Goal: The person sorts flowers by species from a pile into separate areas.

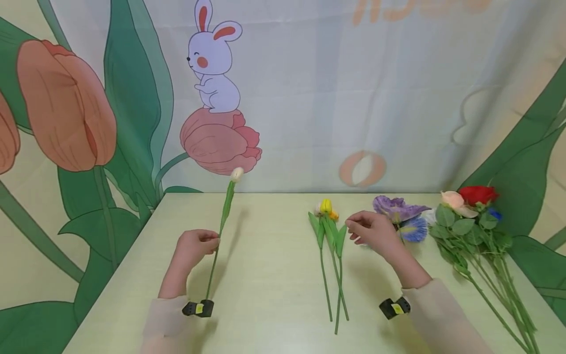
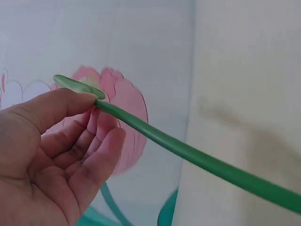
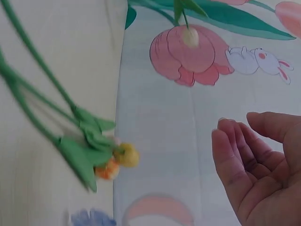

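Observation:
Between thumb and fingertips my left hand [image 1: 197, 246] pinches the green stem of a white artificial tulip [image 1: 237, 175], which stands nearly upright over the left of the table. In the left wrist view the stem [image 2: 188, 153] runs from the pinch to the lower right. My right hand [image 1: 370, 230] hovers just right of several tulips lying together, with yellow [image 1: 326, 206], orange and pale heads. In the right wrist view its fingers [image 3: 225, 146] are relaxed and bent, thumb apart from them, with nothing between.
At the table's right lie a purple flower [image 1: 398, 209] and a blue flower [image 1: 414, 229]. Farther right is a bunch of roses, with a red rose [image 1: 478, 195] and long stems. A printed cloth [image 1: 300, 98] hangs behind the table [image 1: 274, 285].

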Motion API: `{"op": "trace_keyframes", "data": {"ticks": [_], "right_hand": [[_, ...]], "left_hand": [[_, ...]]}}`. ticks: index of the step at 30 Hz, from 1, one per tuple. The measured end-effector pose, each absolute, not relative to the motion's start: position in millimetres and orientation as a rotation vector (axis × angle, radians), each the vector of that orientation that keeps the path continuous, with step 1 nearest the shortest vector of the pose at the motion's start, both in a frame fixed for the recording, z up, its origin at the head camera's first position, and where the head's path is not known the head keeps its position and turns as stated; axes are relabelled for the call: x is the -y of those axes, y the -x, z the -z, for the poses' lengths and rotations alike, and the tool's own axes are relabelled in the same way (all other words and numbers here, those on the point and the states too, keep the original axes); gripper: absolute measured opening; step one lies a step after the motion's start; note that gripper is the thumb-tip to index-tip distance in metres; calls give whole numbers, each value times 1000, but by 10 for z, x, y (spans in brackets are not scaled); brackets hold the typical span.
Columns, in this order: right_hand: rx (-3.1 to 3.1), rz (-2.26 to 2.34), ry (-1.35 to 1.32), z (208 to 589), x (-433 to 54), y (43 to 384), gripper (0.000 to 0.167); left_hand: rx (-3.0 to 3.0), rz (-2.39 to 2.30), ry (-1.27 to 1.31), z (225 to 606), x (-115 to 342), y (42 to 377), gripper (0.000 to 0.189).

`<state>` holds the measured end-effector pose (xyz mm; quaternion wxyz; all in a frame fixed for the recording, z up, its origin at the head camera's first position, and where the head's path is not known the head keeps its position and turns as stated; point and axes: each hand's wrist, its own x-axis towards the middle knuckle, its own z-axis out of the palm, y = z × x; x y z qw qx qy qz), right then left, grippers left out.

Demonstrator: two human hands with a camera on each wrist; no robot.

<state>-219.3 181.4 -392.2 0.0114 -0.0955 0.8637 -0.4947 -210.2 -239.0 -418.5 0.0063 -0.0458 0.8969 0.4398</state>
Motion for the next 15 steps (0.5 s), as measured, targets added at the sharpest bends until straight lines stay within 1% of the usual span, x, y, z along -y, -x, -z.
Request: {"op": "trace_keyframes", "data": {"ticks": [7,11,15], "right_hand": [[-2587,1682,331,4050,-1300,2280,27],[-2556,1756,325,4108,-1006,2303,28],[-2552,1820,289,4120,-827,2330,29]], "left_hand": [[-2667,-1715,75,4176,1686,2299,24],[-2584,-1841,3,4175,1311,2335,21],[-2519,-1898,-60,4156,1038,2344,20]]}}
